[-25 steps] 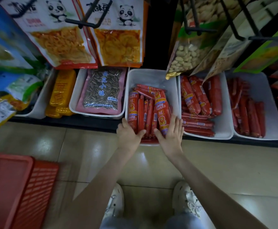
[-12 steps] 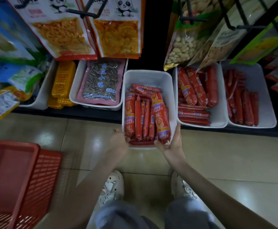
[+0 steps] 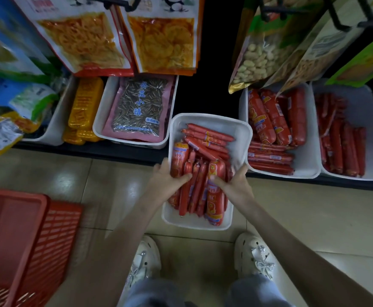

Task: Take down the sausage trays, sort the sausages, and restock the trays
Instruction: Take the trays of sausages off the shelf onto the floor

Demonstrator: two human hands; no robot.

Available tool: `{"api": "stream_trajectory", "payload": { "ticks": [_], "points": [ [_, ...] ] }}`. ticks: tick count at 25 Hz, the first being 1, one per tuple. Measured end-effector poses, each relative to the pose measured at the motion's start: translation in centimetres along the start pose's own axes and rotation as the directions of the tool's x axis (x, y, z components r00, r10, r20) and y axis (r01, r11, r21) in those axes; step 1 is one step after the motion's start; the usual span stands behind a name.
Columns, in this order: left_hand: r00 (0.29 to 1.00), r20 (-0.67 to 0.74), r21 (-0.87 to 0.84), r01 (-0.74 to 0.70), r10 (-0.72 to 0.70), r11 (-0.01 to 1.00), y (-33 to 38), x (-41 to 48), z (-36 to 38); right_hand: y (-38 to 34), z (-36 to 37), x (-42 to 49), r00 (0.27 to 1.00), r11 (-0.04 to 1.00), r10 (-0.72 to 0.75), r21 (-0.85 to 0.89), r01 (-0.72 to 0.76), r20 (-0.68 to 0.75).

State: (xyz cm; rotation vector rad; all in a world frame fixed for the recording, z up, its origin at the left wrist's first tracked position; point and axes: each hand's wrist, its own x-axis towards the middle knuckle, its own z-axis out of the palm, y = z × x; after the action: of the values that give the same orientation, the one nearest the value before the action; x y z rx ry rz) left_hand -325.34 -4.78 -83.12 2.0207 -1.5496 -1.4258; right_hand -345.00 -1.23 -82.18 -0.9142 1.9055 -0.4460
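Over floor [image 3: 302, 218], sausage tray [image 3: 236, 127] between left hand [image 3: 170, 182], right hand [image 3: 234, 185], fingers [image 3: 162, 166] gripping sides.

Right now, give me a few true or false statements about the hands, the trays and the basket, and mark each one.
1. The left hand and the right hand both grip the white tray. True.
2. The white tray is empty. False: it holds red sausages.
3. A second sausage tray sits on the shelf to the right of the held one. True.
4. The red basket stands on the person's right. False: it is on the floor at the person's left.
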Motion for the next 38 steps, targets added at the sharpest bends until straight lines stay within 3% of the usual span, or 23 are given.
{"api": "stream_trajectory", "payload": {
  "ticks": [3, 7, 11, 15, 22, 25, 27, 30, 32, 33, 34, 36, 38],
  "points": [
    [0.998, 0.066, 0.083, -0.028, 0.023, 0.996, 0.1, -0.1, 0.4, 0.5, 0.6, -0.3, 1.0, 0.997, 0.019, -0.076, -0.02, -0.022],
    [0.992, 0.125, 0.232, -0.064, 0.036, 0.97, -1.0, -2.5, 0.6, 1.6, 0.3, -1.4, 0.999, 0.991, 0.01, -0.135, -0.003, 0.05],
    [0.971, 0.217, 0.132, 0.075, -0.103, 0.988, -4.3, -5.2, 0.9, 4.1, 1.7, -3.3, 0.986, 0.988, 0.062, -0.151, -0.038, 0.155],
    [0.956, 0.219, 0.144, 0.164, -0.193, 0.976, -8.1, -5.5, 2.5, 7.1, 4.4, -3.7, 0.97, 0.983, 0.136, -0.146, -0.108, 0.199],
    [0.92, 0.187, 0.237, 0.299, -0.346, 0.924, -11.7, -3.3, 2.6, 7.5, 5.7, -0.2, 0.935, 0.938, 0.113, -0.347, 0.012, 0.337],
    [0.925, 0.058, 0.39, 0.325, -0.375, 0.862, -9.3, -3.1, 2.8, 7.0, 4.4, 0.0, 0.921, 0.974, 0.113, -0.224, -0.029, 0.373],
    [0.974, -0.034, 0.52, 0.209, -0.225, 0.828, -6.0, -2.9, 3.6, 5.8, 2.4, -0.5, 0.949, 0.987, 0.084, -0.154, -0.038, 0.304],
    [0.999, 0.006, 0.429, -0.037, 0.038, 0.902, 2.0, -2.6, 5.5, 4.1, -3.5, -1.1, 0.989, 0.988, -0.115, -0.111, 0.105, -0.093],
    [0.983, 0.048, 0.246, -0.181, 0.175, 0.952, 7.5, -2.3, 7.3, 4.1, -8.2, -0.6, 0.852, 0.962, -0.274, -0.143, 0.234, -0.446],
    [0.975, 0.073, 0.169, -0.221, 0.211, 0.961, 9.7, -2.0, 8.4, 4.6, -10.3, 0.2, 0.782, 0.961, -0.276, -0.183, 0.208, -0.559],
    [0.968, 0.102, 0.107, -0.239, 0.228, 0.965, 11.8, -1.7, 9.6, 5.1, -12.4, 1.1, 0.752, 0.97, -0.233, -0.2, 0.136, -0.617],
    [0.961, 0.154, 0.029, -0.238, 0.231, 0.971, 14.5, -0.7, 11.7, 5.8, -14.8, 3.1, 0.793, 0.993, -0.029, -0.106, -0.045, -0.608],
    [0.966, 0.168, -0.032, -0.192, 0.194, 0.981, 16.3, 0.3, 13.2, 6.2, -15.7, 4.8, 0.827, 0.993, 0.086, -0.017, -0.114, -0.555]
  ]
}}
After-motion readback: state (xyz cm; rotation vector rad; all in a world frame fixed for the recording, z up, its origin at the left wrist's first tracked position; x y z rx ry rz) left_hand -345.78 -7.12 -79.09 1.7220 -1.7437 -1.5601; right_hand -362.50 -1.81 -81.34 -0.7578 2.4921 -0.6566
